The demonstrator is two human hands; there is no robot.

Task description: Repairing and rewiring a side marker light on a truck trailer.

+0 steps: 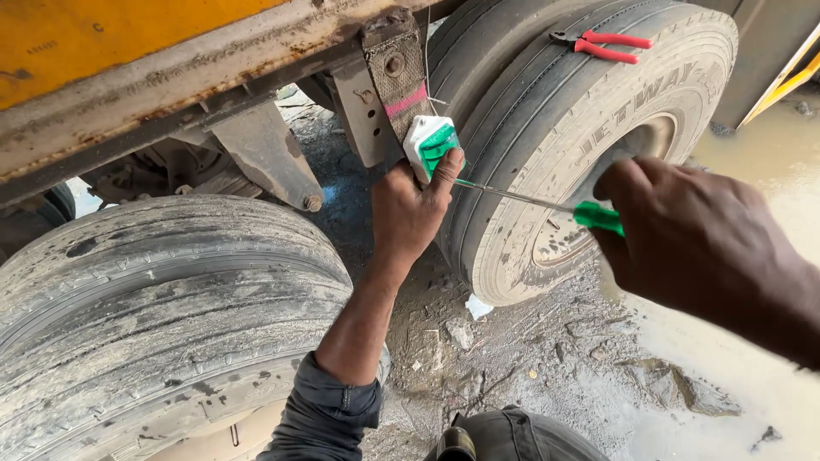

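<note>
My left hand [412,209] reaches up between two truck tyres and pinches a small white and green lamp housing [430,143] against a hanging strap bracket [397,81] under the rusty yellow truck frame [162,72]. My right hand [683,235] grips the green handle of a screwdriver [547,203]. Its thin metal shaft runs left, and the tip meets the green part of the housing beside my left thumb.
A worn, muddy tyre [145,316] fills the lower left and a second tyre [581,128] stands at the right. Red-handled pliers [602,45] lie on top of the right tyre. The ground is wet mud with a puddle [769,171] at the right.
</note>
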